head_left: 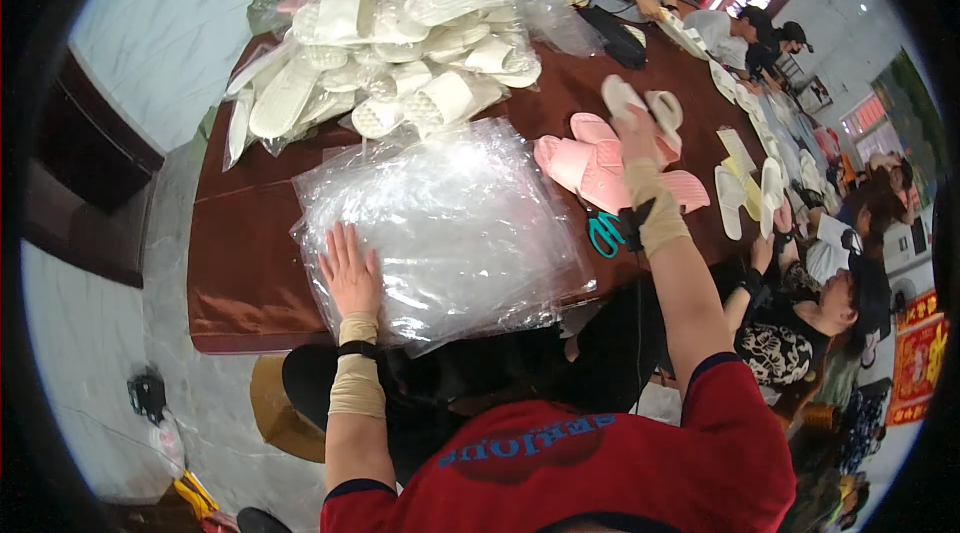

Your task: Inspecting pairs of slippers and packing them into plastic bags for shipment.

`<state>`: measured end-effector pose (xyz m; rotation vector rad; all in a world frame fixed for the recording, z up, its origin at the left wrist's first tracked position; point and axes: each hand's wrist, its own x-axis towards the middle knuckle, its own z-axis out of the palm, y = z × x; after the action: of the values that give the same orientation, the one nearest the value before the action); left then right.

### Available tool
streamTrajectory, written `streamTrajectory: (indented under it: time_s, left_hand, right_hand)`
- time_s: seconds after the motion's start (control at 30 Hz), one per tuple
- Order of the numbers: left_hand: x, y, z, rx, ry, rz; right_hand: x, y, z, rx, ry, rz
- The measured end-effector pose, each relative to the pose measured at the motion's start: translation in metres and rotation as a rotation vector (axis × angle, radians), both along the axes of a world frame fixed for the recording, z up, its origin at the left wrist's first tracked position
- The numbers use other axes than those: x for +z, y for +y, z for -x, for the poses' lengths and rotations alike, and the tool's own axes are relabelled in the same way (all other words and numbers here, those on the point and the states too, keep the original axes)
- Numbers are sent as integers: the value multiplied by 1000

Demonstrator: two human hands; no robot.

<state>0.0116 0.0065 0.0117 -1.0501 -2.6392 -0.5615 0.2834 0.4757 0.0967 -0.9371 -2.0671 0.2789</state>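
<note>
We can't see the green scissors point(603, 233) whole, our right arm hides part. Far slippers point(765, 123) are too small & blurry.

Pink slippers point(590, 168), white slippers point(400, 53) in clear bags, teal-handled scissors point(603, 232), brown tablecloth point(240, 263)

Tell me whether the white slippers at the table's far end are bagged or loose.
Bagged: the white slippers lie heaped inside clear plastic bags.

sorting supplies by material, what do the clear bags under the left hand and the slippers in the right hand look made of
The clear bags look like thin glossy plastic film: see-through, wrinkled, with glare. The slippers in the right hand look like matte, cream-coloured moulded foam or soft rubber; which one is unclear. The left hand rests flat on the bags.
</note>
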Motion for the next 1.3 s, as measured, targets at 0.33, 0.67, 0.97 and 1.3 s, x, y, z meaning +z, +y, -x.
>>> streamTrajectory:
  time_s: [0.33,0.67,0.97,1.3]
  left_hand:
    - [5,-2,1,18,-56,39]
    - [7,-4,0,6,-78,9]
    - [-1,-6,4,10,-22,-7]
    - [-40,-13,17,-113,28,126]
  right_hand:
    - [-19,-86,245,350,-56,252]
    - [36,-70,255,396,20,318]
    - [161,-208,159,482,278,299]
    - [41,-248,52,415,123,728]
